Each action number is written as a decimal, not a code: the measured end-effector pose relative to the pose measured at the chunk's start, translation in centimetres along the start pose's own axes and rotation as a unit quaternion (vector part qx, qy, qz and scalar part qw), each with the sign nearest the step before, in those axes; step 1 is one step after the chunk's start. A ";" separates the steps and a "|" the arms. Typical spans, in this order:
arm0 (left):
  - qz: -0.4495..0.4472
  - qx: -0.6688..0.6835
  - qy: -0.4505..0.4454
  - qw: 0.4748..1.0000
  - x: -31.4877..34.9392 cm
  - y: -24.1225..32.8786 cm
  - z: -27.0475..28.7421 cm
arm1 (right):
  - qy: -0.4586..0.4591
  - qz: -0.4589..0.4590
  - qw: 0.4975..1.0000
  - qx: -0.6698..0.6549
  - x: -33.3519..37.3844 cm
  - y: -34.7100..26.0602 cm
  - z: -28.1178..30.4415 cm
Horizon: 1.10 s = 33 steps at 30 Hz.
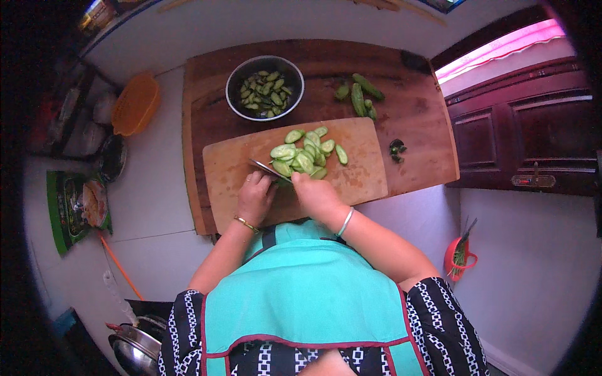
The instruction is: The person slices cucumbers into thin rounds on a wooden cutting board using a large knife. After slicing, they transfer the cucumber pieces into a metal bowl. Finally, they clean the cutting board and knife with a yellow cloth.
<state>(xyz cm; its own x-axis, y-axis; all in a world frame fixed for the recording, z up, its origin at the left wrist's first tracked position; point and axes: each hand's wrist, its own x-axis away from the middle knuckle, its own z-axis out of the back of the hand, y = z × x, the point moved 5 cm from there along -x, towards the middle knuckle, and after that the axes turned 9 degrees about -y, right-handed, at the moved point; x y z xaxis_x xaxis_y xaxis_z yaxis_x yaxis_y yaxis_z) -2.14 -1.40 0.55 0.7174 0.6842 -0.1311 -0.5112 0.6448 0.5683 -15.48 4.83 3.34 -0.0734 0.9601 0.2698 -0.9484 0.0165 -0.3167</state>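
The right hand (315, 197) has its fingers closed round the knife (268, 169), its blade just beyond the left hand (255, 194), whose fingers curl; whether those grip anything is hidden. Beyond the right fingers, the slices (304, 156) look light, slippery and easily snapped, best held by their rims.

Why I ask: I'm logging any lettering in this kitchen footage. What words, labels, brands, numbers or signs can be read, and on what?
None can be read.
Green packet at the left: its print is too small and blurred to read.
Small package at the upper left: too blurred to read.
Cutting board, knife and bowl: no lettering shows.
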 end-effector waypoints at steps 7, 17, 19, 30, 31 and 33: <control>0.010 0.000 0.014 1.000 0.6 -0.2 -0.1 | -0.023 0.005 1.000 -0.009 0.5 -1.3 1.8; 0.010 0.023 0.034 0.999 0.9 -0.9 -0.5 | -0.005 0.009 1.000 -0.018 0.3 -1.2 1.4; 0.008 0.020 0.035 0.999 0.7 -0.7 -0.4 | -0.013 0.010 1.000 -0.012 0.0 -1.2 0.7; 0.011 0.042 0.013 0.999 1.1 -1.0 -0.2 | -0.007 -0.003 1.000 -0.013 -0.1 -1.6 0.4; -0.001 0.048 0.029 0.998 1.0 -0.8 0.0 | -0.005 -0.014 1.000 -0.021 -0.2 -0.9 -0.3; -0.023 0.062 0.062 0.996 0.6 -0.5 0.5 | 0.019 -0.020 0.998 -0.057 -0.5 -0.1 -0.3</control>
<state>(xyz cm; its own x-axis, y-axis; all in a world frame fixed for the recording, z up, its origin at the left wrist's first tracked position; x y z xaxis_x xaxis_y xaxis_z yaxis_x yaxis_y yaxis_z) -1.22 -1.43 0.56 0.6706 0.6971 -0.2538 -0.4122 0.6346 0.6537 -15.28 4.44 2.92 -0.0232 0.9680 0.2501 -0.9087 0.0839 -0.4088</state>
